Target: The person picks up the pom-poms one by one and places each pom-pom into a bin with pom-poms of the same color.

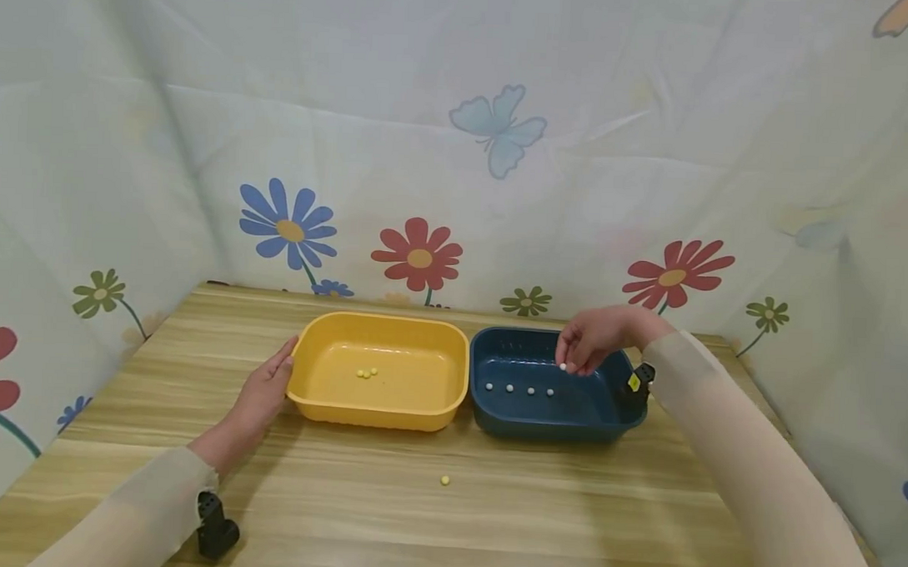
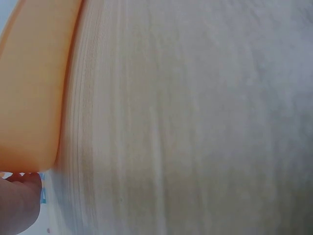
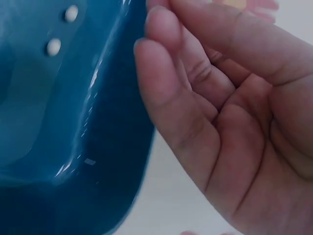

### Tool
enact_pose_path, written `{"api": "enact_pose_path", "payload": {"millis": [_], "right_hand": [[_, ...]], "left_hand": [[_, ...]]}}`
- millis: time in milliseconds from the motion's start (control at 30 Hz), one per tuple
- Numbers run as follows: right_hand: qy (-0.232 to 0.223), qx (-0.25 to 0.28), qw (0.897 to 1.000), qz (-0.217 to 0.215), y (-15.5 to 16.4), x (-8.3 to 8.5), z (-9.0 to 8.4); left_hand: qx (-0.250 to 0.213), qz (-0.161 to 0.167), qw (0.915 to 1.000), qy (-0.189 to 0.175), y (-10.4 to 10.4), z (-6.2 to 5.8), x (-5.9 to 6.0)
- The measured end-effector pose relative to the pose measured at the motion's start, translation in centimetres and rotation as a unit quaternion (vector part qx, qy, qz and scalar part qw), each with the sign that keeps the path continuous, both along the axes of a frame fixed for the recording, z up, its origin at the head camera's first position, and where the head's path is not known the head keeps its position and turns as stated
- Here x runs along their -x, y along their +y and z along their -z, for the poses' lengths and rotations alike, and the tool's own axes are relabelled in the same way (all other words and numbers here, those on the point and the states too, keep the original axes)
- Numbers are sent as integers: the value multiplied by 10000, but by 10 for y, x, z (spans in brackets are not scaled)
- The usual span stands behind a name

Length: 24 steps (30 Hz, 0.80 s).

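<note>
While the left hand [image 1: 264,387] rests flat-fingered against the yellow tray [image 1: 378,402], the right hand [image 1: 590,338] pinches a white bead [image 1: 563,367] over the blue tray [image 1: 494,414]; releasing it beside the row of white beads [image 1: 519,389] seems to come next.

A pale wooden table [image 1: 581,521] — backed by draped cloth [image 1: 579,154] printed with flowers and butterflies.

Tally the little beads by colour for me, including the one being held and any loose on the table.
Yellow beads: 4, namely 3 in the yellow tub and 1 on the table.
White beads: 5, namely 4 in the blue tub and 1 pinched by the right hand.
Total: 9
</note>
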State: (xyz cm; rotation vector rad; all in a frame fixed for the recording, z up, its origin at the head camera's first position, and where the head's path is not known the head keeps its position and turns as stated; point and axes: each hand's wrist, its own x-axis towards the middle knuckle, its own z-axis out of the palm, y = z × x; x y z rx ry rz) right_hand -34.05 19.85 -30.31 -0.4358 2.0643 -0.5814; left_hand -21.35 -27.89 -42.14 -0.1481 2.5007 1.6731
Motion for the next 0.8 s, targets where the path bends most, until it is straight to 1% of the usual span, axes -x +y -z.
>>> {"api": "enact_pose_path", "payload": {"millis": [133,233,400,500,633,800], "right_hand": [[-378,-57,9990,233,7,10,12],[-581,-122,9976,345,11,16,20],[-738,-247,9957,495,14,23,34],[-866,-337,9938,608,15,25,41],[-1017,-456,9917,641,15,27,51],[-928,-612,9916,664,15,27,61]], "left_hand": [[27,-20,10000,22,-1,0,-1],[36,-34,10000,25,-1,1,0],[46,-34,10000,46,-1,1,0],[60,-43,10000,52,-2,2,0],[74,-36,10000,11,-2,2,1],[48,-7,10000,-7,-2,2,2]]}}
